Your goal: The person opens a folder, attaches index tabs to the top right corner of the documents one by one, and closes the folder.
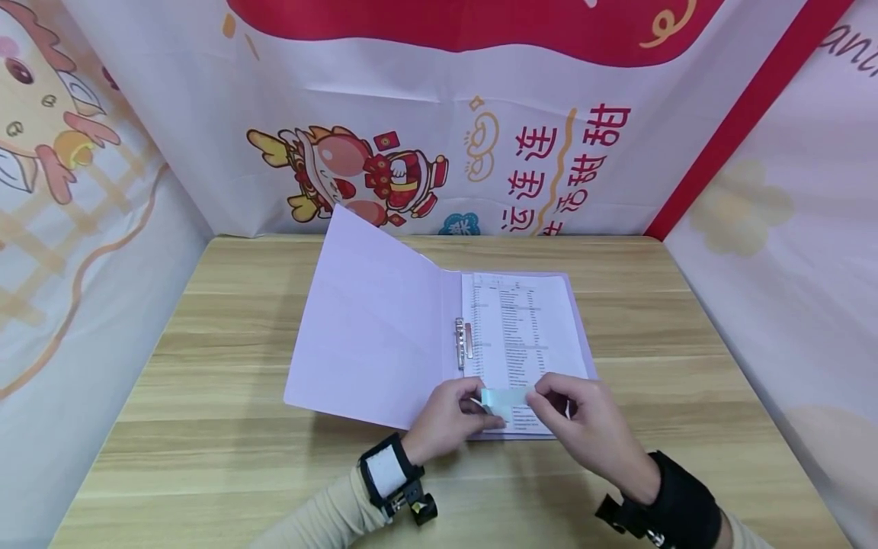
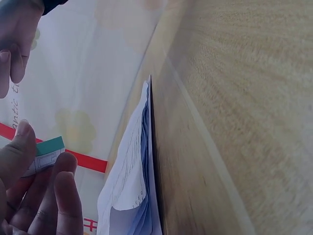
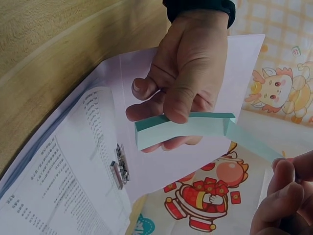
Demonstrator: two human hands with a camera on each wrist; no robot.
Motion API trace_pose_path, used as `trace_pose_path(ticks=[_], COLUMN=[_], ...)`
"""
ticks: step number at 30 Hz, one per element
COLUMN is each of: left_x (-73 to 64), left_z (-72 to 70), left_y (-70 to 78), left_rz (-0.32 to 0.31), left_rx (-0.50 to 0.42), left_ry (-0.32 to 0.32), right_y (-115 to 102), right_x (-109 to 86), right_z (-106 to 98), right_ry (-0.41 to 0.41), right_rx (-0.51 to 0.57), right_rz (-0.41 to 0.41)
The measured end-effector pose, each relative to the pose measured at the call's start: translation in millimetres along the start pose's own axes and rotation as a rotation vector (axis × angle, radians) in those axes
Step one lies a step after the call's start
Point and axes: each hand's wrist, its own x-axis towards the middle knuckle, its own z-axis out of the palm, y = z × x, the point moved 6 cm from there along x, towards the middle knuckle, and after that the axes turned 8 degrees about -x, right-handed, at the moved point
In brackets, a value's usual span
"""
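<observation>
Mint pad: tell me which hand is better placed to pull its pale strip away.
Right, most likely: the right hand pinches the far end of the strip, while the left hand grips the pad itself.

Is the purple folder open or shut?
Open. The folder has its cover swung out to the left, leaving the metal clip and printed pages in plain sight.
</observation>
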Motion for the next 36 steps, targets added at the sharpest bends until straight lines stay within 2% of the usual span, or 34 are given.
trace_pose_path(ticks=[10,14,19,26,29,34,36], left_x=[-1.5,-2.4,-4.9,-9.5,-10.5,-12.3,-13.5], left_z=[0.2,0.7,3.4,8.9,10.3,13.9,16.2], left_y=[-2.6,-3.8,-2.3,2.4,3.6,3.2,3.1], left_rz=[-0.001,-0.013,-0.024,0.002,0.008,-0.024,-0.029], left_rx=[0.013,0.021,0.061,0.2,0.202,0.172,0.203], left_ry=[-0.003,-0.004,-0.03,-0.067,-0.068,-0.087,-0.094], right_y=[2,4,10,27,34,41,43], right_x=[-2.6,-2.1,-1.0,1.4,2.0,2.1,1.8], right_z=[-6,-8,-10,-13,-14,-15,-14], right_ry=[0.024,0.046,0.079,0.087,0.086,0.07,0.062], right_rx=[-0.007,-0.016,-0.026,-0.059,-0.069,-0.064,-0.06], right_rz=[0.034,0.024,0.019,0.08,0.107,0.152,0.166])
